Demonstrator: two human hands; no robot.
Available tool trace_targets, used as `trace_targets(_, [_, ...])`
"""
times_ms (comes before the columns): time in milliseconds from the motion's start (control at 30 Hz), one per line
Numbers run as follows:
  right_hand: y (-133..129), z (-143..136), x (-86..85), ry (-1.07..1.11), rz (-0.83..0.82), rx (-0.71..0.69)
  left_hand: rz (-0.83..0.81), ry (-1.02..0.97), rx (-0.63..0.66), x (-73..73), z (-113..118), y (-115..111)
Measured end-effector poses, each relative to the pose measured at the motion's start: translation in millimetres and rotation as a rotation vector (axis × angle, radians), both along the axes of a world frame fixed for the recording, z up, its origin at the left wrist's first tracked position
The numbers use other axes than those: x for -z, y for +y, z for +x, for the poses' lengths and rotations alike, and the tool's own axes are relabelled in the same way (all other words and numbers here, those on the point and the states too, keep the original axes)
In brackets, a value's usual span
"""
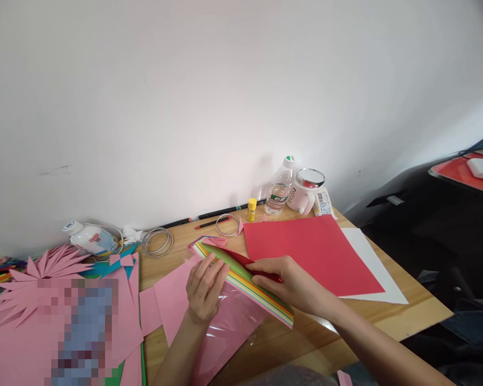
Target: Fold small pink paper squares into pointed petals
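Note:
A stack of coloured paper (261,294) is tilted up in front of me, its edges showing white, yellow, green, blue and pink bands. My left hand (206,284) is closed around the stack's left end. Between the thumb and fingers of my right hand (284,279) is a dark red sheet of paper (236,255), lifted at an angle from the green sheet (231,261) on top. Below the stack lies pink paper under a clear plastic sleeve (237,332). A large red sheet (306,252) lies flat behind my right hand, over a white sheet (386,273).
Along the wall stand a yellow glue stick (251,209), a water bottle (279,187) and a pink mug (303,197). A pencil (213,222) and coiled wire (157,242) lie nearby. Pink folded paper (48,268) and a tipped white bottle (92,237) are at left.

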State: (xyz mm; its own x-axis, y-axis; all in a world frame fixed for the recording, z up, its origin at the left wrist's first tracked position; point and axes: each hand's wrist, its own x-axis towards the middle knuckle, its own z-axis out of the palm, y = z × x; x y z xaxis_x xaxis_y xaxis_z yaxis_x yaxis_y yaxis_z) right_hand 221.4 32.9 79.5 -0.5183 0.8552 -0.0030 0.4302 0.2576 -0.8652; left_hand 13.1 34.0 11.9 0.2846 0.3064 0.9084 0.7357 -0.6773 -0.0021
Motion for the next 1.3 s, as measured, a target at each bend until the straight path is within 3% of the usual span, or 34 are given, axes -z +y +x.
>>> trace_targets(600, [3, 1, 0.0, 0.025, -0.080, -0.015, 0.024, -0.008, 0.013, -3.0, 1, 1])
trace_targets(733, [3, 0, -0.7, -0.042, 0.008, -0.011, 0.022, -0.009, 0.006, -1.4, 2, 2])
trace_targets(867, [0, -8, 3.3, -0.280, 0.221, 0.074, -0.030, 0.049, 0.033, -5.0, 3, 3])
trace_targets(967, [1, -15, 6.7, -0.500, 0.380, 0.101, -0.065, 0.174, 0.055, -24.2, 3, 7])
trace_targets(1067, [8, -18, -3.2, -0.626, 0.471, 0.071, -0.042, 0.411, 0.049, -63.3, 5, 12])
trace_targets(1200, [15, -22, -48.3, -0.629, 0.530, -0.004, -0.073, 0.643, 0.009, -125.0, 3, 16])
trace_targets(1300, [17, -27, -91.5, -0.600, 0.599, -0.045, -0.122, 0.685, 0.011, -157.8, -6, 15])
